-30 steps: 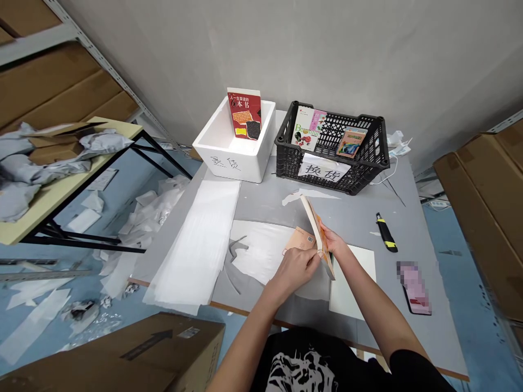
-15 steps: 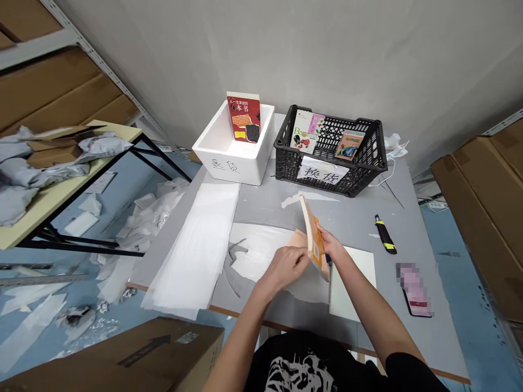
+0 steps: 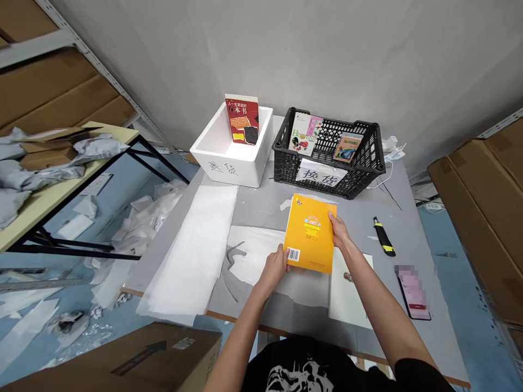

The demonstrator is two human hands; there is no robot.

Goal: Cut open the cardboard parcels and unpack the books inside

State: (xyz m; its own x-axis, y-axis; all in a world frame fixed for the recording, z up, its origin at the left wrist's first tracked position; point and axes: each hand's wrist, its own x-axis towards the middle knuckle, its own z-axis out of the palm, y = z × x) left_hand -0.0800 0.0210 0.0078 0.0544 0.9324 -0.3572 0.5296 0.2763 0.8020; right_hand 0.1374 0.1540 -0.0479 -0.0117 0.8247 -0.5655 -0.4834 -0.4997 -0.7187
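Between my two hands is an orange book (image 3: 311, 234), raised over the table with a barcode at its lower left corner. My left hand (image 3: 276, 268) grips that lower left edge, fingers closed. Around the right edge, near the upper corner, my right hand (image 3: 338, 231) is closed with the thumb on the cover. Under my right forearm lies a pale book (image 3: 347, 299), partly covered by the arm. A white sheet (image 3: 253, 256) with torn edges lies on the table to the left of the orange book.
A white foam box (image 3: 232, 166) with a red book (image 3: 244, 121) stands at the back, beside a black crate (image 3: 327, 185) holding two books. A cutter (image 3: 384, 237) and a phone (image 3: 412, 294) lie at right. White foam sheets (image 3: 196, 245) are stacked left. A cardboard box (image 3: 163, 354) stands below.
The orange book has turned from edge-on to flat-facing, so its orange cover now shows. My left hand has shifted slightly left and down, and my right hand slightly right, both still holding it.
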